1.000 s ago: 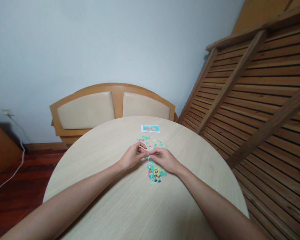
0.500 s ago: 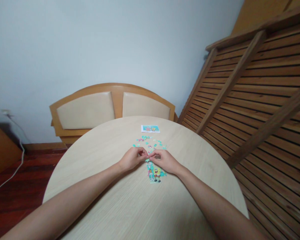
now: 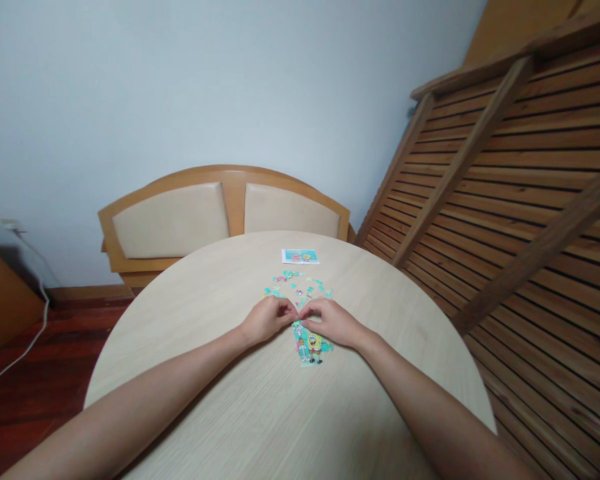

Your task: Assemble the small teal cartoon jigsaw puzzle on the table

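Note:
A partly joined jigsaw puzzle (image 3: 314, 349) with cartoon figures on a turquoise ground lies flat in the middle of the table. At its far edge, my left hand (image 3: 269, 319) and my right hand (image 3: 334, 323) meet with thumb and forefinger pinched. Both appear closed on one small puzzle piece, mostly hidden by the fingertips. Just beyond the fingers lie several loose puzzle pieces (image 3: 286, 275), turquoise, pink and yellow. My right hand covers part of the puzzle's right side.
A small picture card (image 3: 301, 257) with a similar cartoon scene lies behind the loose pieces. The round wooden table (image 3: 205, 400) stands before a padded headboard (image 3: 173, 220). A slatted wooden frame (image 3: 505, 200) leans at the right, and a white cable (image 3: 44, 320) hangs at the left.
Both hands have shifted very slightly toward me, still pinched together at the puzzle's far edge. A few more loose pieces show beyond my left hand.

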Motion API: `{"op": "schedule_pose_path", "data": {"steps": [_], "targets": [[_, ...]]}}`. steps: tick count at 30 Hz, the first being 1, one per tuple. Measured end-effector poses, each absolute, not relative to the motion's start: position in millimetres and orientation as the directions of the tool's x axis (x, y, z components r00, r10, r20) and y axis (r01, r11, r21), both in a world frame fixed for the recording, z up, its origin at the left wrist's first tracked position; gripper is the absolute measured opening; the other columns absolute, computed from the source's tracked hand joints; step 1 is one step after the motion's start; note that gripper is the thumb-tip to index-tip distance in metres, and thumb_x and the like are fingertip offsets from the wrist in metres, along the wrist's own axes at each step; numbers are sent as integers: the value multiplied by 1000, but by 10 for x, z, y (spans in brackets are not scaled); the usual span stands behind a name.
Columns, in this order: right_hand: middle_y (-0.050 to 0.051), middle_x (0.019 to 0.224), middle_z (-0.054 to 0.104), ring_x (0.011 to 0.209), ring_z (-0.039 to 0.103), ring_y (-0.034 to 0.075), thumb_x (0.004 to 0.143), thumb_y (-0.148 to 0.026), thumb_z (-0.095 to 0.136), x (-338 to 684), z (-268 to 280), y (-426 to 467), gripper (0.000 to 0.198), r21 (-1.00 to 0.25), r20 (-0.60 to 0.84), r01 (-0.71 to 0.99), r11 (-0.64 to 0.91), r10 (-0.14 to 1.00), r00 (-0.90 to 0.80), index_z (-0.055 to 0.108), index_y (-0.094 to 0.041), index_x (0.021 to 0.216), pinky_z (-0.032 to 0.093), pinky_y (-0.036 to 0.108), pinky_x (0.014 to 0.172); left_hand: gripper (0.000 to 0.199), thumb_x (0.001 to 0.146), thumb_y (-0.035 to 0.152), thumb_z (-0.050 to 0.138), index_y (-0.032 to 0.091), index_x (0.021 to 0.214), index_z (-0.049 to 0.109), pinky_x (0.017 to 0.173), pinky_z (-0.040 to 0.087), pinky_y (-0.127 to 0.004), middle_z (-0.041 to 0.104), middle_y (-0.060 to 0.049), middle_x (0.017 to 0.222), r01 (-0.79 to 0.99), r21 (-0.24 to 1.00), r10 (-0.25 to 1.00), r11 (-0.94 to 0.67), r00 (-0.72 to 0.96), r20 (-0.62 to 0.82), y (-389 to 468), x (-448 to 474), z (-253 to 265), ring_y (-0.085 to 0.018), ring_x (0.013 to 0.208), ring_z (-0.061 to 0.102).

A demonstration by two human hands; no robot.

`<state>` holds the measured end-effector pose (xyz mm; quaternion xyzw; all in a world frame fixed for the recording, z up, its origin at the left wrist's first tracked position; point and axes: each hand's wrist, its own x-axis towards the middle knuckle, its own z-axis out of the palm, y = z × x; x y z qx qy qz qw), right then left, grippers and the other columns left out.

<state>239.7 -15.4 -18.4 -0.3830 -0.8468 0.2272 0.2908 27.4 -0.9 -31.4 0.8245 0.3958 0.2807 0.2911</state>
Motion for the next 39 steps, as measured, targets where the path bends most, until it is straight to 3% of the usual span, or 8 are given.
{"op": "schedule_pose_path", "data": {"steps": [14, 24, 30, 39], "targets": [[2, 91, 75, 87, 67, 18, 81, -16, 68, 2399, -153, -178, 13, -580, 315, 535, 614, 775, -548, 75, -20, 91, 47, 28, 83, 26, 89, 29, 55, 16, 89, 77, 65, 43, -22, 74, -3, 79, 508, 643, 766, -573, 611, 200, -7, 224, -214, -15, 69, 62], [3, 91, 75, 87, 67, 18, 81, -16, 68, 2401, -152, -181, 12, -580, 312, 538, 612, 777, -547, 75, -19, 90, 48, 29, 83, 23, 85, 30, 53, 14, 82, 68, 59, 40, -23, 67, -3, 72, 573, 661, 852, -485, 479, 210, 32, 220, -298, -15, 64, 57], [4, 91, 74, 88, 66, 19, 81, -17, 68, 2397, -138, -185, 12, -559, 312, 557, 615, 778, -546, 75, -19, 91, 48, 30, 83, 18, 84, 29, 56, 16, 77, 66, 56, 36, -22, 66, -2, 69, 659, 604, 886, -448, 420, 198, -12, 233, -259, -14, 62, 56], [4, 91, 74, 87, 65, 18, 81, -17, 68, 2400, -158, -176, 12, -535, 323, 562, 632, 767, -554, 74, -19, 91, 47, 29, 83, 16, 84, 31, 60, 17, 83, 69, 59, 36, -23, 67, -2, 74, 682, 534, 854, -500, 490, 175, -56, 214, -204, -14, 64, 56]]}}
